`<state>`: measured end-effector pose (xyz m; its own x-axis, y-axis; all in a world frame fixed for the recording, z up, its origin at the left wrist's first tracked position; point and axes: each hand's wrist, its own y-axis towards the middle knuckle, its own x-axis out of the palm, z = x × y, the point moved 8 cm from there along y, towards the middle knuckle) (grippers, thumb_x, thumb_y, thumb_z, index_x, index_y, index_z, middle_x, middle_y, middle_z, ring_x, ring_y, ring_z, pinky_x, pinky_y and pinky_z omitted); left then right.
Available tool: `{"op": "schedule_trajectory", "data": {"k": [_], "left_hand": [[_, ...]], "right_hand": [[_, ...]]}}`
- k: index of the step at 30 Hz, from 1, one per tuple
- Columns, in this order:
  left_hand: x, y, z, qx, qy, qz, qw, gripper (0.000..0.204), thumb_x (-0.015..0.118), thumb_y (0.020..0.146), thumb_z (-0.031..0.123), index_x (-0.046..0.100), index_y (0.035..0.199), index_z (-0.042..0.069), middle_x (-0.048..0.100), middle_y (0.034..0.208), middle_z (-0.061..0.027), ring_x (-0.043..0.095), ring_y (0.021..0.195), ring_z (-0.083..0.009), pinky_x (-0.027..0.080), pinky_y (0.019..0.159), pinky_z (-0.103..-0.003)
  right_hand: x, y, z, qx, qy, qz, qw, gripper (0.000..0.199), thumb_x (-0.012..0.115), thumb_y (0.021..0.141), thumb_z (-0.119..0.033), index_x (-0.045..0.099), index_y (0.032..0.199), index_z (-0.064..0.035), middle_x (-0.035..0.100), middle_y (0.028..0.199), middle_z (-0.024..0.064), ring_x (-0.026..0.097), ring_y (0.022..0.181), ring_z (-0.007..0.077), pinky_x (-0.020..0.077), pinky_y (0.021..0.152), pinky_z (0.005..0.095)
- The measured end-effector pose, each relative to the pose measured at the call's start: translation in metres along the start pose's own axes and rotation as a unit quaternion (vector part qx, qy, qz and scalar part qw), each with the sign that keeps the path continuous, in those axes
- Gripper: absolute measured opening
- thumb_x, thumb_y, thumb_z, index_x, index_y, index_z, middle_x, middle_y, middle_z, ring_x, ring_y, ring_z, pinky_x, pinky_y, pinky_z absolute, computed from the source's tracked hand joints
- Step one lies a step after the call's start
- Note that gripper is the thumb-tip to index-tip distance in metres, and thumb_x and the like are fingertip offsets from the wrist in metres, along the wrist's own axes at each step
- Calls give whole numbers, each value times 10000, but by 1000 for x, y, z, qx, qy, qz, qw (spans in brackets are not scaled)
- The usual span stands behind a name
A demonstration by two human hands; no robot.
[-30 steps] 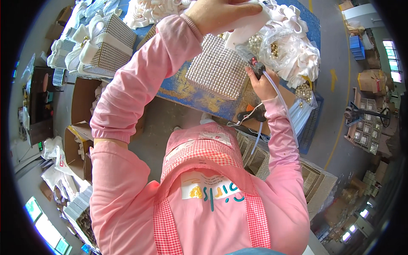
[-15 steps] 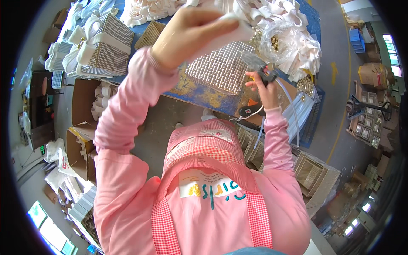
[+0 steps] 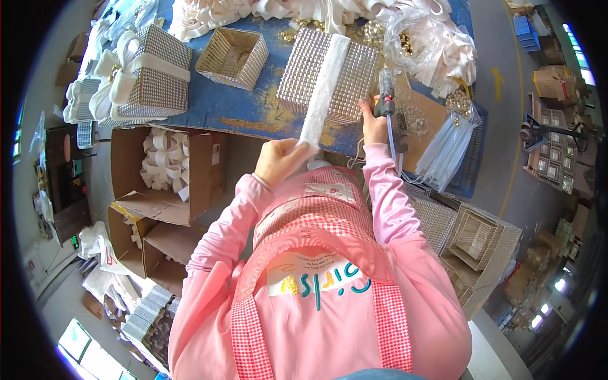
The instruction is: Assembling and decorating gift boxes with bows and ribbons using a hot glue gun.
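My left hand (image 3: 280, 159) pinches the near end of a white fuzzy ribbon (image 3: 323, 94) at the table's front edge. The ribbon runs straight over the top of a box covered in pearly beads (image 3: 296, 75), from its far side down past its near side. In my right hand (image 3: 375, 127) is a glue gun (image 3: 386, 95), nozzle pointing away from me, with a long clear glue stick trailing from it. The fingers of that hand are beside the box's right side; whether they touch it I cannot tell.
An open woven basket (image 3: 233, 60) stands left of the box, with a beaded box tied with a bow (image 3: 155, 69) beyond. White ribbon loops (image 3: 437, 57) and gold bells (image 3: 373, 35) lie at the back. Cardboard cartons (image 3: 206, 164) stand below the left side; nested baskets (image 3: 475, 240) below the right.
My left hand has come down toward me, and the ribbon now lies across the box. My right hand has moved left to the box's side, the glue gun now pointing away.
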<state>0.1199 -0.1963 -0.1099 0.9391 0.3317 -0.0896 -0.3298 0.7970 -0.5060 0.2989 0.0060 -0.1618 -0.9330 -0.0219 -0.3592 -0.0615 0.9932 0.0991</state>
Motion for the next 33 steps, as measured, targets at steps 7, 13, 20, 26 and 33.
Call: {"op": "schedule_trajectory", "data": {"k": [7,13,20,26,33], "left_hand": [[3,60,-63,-98,95,37,990,384,608,769,350,675,961,25,651,668,-96,630,635,-144,481,601,-291],[-8,117,-86,10,161,113,980,384,617,754,366,676,975,57,660,739,-136,648,718,-180,500,663,-326],[-40,109,-137,-90,142,94,981,313,648,756,315,617,945,67,657,848,-98,630,783,-176,479,725,-301],[-43,73,64,187,192,60,962,191,562,846,191,660,861,28,670,772,-103,659,729,-214,506,649,-320],[6,184,122,326,607,120,715,527,357,921,394,266,1401,197,244,1457,53,106,1374,-212,24,1092,-522]], "right_hand": [[6,-8,-20,55,25,-32,998,347,740,757,-268,551,954,-54,535,806,-6,472,702,117,415,666,271],[18,-9,-8,-6,-10,-25,1000,344,726,772,-265,544,966,-47,543,861,9,496,765,127,422,714,282],[16,-8,-20,26,48,-18,998,250,647,843,-242,533,953,-49,546,863,7,499,768,125,422,719,276],[10,-8,-12,32,42,-10,999,290,678,817,-236,532,973,-40,557,864,11,519,758,115,434,707,272],[23,-24,-20,115,174,-47,977,323,671,821,-155,492,1054,-22,600,948,41,564,777,102,449,703,246]]}}
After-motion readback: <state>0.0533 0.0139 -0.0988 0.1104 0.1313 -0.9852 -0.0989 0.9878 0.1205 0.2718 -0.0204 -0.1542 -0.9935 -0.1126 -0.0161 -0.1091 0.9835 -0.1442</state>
